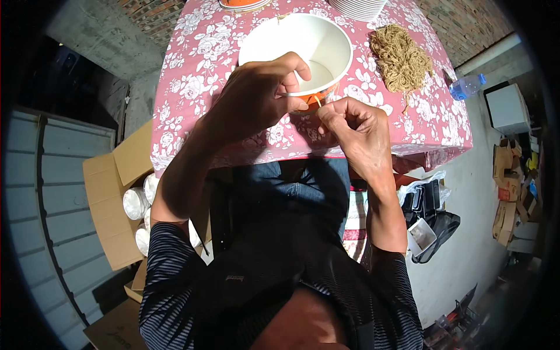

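A paper bucket [329, 44], white inside with orange on its outer wall, stands tilted toward me near the table's front. My left hand [262, 90] is closed on its near rim, the index finger bent over the inside and the thumb outside. Close by on the right, my right hand [363, 134] pinches a short, thin yellowish cord [318, 101] at the bucket's near side. Where the cord meets the wall is too small to make out. A bit of tan cord [282, 18] shows on the far rim.
A tangled heap of tan cords [399, 58] lies right of the bucket on the pink floral tablecloth [192, 84]. Stacked white tubs [359, 8] and an orange-sided container [245, 5] stand behind. A plastic bottle [466, 87] is beyond the right edge; an open cardboard box [105, 210] stands left.
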Available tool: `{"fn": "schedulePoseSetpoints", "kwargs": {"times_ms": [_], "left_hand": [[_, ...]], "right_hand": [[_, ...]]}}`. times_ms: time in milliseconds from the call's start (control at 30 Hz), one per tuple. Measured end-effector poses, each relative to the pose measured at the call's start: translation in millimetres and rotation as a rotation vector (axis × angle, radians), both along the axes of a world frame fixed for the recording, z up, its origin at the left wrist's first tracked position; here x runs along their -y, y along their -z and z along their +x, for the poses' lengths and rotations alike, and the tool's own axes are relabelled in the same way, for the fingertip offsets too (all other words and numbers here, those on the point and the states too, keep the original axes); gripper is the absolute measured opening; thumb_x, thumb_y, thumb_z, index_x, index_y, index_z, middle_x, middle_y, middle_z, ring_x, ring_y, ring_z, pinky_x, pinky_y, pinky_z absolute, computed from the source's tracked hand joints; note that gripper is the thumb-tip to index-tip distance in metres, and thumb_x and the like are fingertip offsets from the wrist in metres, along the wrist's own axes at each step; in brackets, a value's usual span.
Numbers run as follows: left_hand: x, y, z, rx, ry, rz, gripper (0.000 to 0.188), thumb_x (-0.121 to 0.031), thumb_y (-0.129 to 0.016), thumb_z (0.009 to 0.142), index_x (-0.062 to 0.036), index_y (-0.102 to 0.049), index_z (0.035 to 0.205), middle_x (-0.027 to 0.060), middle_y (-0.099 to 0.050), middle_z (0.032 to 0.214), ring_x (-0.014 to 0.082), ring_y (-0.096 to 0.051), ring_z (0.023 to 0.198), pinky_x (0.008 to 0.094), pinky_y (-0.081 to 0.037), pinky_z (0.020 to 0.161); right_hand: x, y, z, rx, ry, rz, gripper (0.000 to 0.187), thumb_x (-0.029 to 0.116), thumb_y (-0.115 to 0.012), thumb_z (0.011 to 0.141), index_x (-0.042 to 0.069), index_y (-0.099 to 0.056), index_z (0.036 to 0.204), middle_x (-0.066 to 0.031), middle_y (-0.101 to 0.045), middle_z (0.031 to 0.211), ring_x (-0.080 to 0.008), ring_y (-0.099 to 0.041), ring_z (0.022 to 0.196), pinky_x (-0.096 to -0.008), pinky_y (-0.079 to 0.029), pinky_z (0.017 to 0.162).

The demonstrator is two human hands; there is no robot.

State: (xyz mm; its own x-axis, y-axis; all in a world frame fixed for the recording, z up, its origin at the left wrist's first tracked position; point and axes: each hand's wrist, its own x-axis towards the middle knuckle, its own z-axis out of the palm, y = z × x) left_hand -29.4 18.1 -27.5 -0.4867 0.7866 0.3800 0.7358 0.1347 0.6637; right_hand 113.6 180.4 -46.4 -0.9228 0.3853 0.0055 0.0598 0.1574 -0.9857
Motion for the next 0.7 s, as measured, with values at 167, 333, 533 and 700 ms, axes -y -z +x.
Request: {"fn": "schedulePoseSetpoints", "kwargs": {"times_ms": [167,333,533,700], "left_hand": [[-1.4,1.0,2.5,0.062,0.005,-0.078,0.042,-0.004,-0.081,0.081,-0.0073,-0.063,0.119,0.0048,-0.063,0.077,0.0135,-0.062,0.067,0.0299,-0.052,0.065],[-1.0,0.9,2.9,0.063,0.017,-0.060,0.047,-0.004,-0.081,0.081,-0.0081,-0.063,0.124,0.0044,-0.062,0.077,0.0134,-0.061,0.065,0.0308,-0.051,0.063],[-2.9,1.6,5.2,0.033,0.010,-0.088,0.049,-0.004,-0.080,0.081,-0.0098,-0.062,0.126,0.0051,-0.063,0.078,0.0146,-0.061,0.066,0.0313,-0.051,0.063],[-3.3,1.9,4.7,0.012,0.020,-0.078,0.050,-0.005,-0.081,0.082,-0.0106,-0.062,0.127,0.0060,-0.064,0.080,0.0169,-0.062,0.066,0.0321,-0.051,0.063]], "right_hand": [[1.4,0.7,0.2,-0.030,0.043,-0.054,0.016,0.008,-0.067,0.096,-0.004,-0.073,0.087,0.0002,-0.066,0.068,-0.0022,-0.053,0.058,-0.0212,-0.041,0.052],[-0.5,5.3,-2.1,-0.037,0.063,-0.016,0.015,0.006,-0.067,0.093,-0.006,-0.073,0.085,-0.0002,-0.066,0.067,-0.0028,-0.053,0.058,-0.0222,-0.041,0.052],[0.3,2.3,-3.1,-0.012,0.075,-0.046,0.015,0.005,-0.066,0.092,-0.006,-0.073,0.084,-0.0007,-0.066,0.066,-0.0030,-0.053,0.058,-0.0223,-0.042,0.053],[0.7,1.7,-4.8,-0.024,0.062,-0.047,0.016,0.005,-0.066,0.093,-0.006,-0.072,0.082,-0.0011,-0.065,0.065,-0.0031,-0.053,0.058,-0.0222,-0.042,0.052]]}}
